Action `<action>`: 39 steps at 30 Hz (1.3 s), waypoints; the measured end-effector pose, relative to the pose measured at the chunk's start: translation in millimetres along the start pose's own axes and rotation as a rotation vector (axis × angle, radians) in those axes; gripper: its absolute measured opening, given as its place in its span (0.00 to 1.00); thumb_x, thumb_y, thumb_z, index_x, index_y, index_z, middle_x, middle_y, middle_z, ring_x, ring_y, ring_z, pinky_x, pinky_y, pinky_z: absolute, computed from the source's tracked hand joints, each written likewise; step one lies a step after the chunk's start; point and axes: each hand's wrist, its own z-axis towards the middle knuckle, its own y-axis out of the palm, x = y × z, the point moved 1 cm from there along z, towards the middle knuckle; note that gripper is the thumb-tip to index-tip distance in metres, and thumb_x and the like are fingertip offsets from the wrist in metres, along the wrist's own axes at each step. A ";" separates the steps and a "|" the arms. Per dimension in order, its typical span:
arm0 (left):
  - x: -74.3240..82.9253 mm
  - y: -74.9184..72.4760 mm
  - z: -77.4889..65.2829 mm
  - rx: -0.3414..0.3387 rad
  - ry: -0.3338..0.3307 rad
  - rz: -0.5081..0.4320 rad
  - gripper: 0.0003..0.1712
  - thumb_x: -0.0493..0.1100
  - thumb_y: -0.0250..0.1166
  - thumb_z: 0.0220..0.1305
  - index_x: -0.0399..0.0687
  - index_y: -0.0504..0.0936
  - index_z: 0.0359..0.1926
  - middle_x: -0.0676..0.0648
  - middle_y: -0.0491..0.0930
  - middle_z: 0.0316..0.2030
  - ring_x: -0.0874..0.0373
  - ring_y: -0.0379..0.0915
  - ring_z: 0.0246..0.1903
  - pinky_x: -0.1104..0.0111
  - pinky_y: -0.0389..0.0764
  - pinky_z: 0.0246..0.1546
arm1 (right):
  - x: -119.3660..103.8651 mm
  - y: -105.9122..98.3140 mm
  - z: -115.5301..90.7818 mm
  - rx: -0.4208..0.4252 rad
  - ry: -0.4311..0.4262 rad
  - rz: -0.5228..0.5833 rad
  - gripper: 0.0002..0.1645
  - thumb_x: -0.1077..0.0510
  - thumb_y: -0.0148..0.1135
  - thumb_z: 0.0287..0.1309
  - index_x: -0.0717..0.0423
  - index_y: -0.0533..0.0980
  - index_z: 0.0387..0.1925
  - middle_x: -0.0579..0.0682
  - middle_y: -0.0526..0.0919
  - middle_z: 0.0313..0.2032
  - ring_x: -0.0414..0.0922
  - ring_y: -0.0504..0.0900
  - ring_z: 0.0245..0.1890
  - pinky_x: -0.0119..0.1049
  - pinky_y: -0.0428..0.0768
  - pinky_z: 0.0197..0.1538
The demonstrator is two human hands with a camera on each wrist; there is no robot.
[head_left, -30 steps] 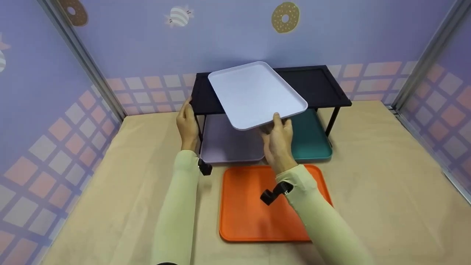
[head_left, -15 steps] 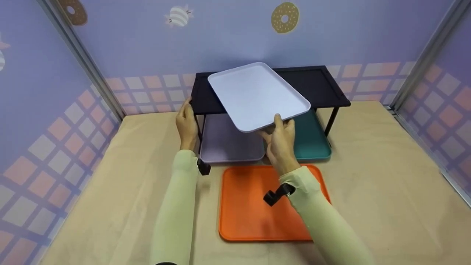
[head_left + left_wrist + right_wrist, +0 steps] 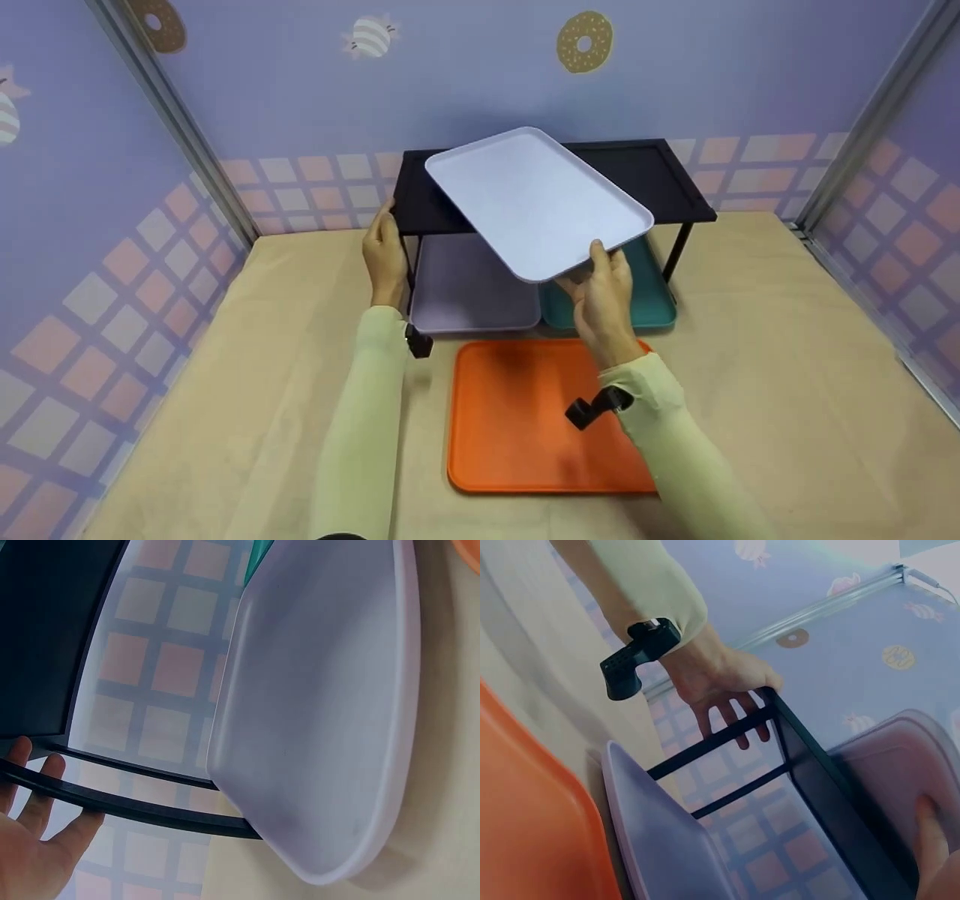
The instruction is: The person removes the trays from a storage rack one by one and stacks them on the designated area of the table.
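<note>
A pale lavender-white rectangular tray (image 3: pixel 540 202) hangs tilted over the black two-legged-end rack (image 3: pixel 630 176). My right hand (image 3: pixel 606 300) grips its near right edge, thumb on top and fingers beneath. In the right wrist view, a finger touches the underside of this tray (image 3: pixel 907 772). At the rack's left end, my left hand (image 3: pixel 385 255) holds the frame; its fingers reach past the leg (image 3: pixel 150 814) in the left wrist view. Below the rack top lie a mauve tray (image 3: pixel 472 289) on the left and a green tray (image 3: pixel 652 300) on the right.
An orange tray (image 3: pixel 525 420) lies flat on the beige cloth-covered table (image 3: pixel 787 375), in front of the rack. Patterned walls (image 3: pixel 480 75) close in the back and both sides. My right forearm (image 3: pixel 675 435) crosses over the orange tray's right part.
My right hand has moved the pale tray a little to the right and toward me. My left hand stays at the rack's left end, and the other trays have not moved.
</note>
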 end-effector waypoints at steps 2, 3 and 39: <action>-0.1 1.9 -1.0 -0.007 -0.001 0.000 0.25 0.48 0.45 0.83 0.46 0.77 0.69 0.50 0.69 0.29 0.69 0.51 0.17 0.74 0.59 0.28 | -6.3 -7.3 -1.3 -0.001 -0.007 -0.016 0.20 0.53 0.39 0.82 0.58 0.62 0.66 0.54 0.75 0.56 0.48 0.81 0.52 0.47 0.81 0.54; -0.3 2.7 -1.4 -0.007 -0.001 0.000 0.25 0.47 0.45 0.83 0.46 0.77 0.69 0.49 0.71 0.31 0.69 0.51 0.17 0.74 0.59 0.27 | -9.7 -11.5 -2.0 -0.002 -0.011 -0.025 0.19 0.53 0.39 0.82 0.57 0.63 0.65 0.53 0.75 0.55 0.48 0.80 0.51 0.47 0.81 0.53; -0.6 6.4 -3.9 0.009 -0.007 0.000 0.24 0.46 0.45 0.82 0.47 0.78 0.69 0.51 0.65 0.24 0.68 0.47 0.14 0.73 0.54 0.22 | -99.0 -106.5 -36.2 -0.007 -0.035 0.035 0.23 0.49 0.45 0.79 0.60 0.63 0.64 0.49 0.80 0.48 0.41 0.83 0.46 0.32 0.81 0.49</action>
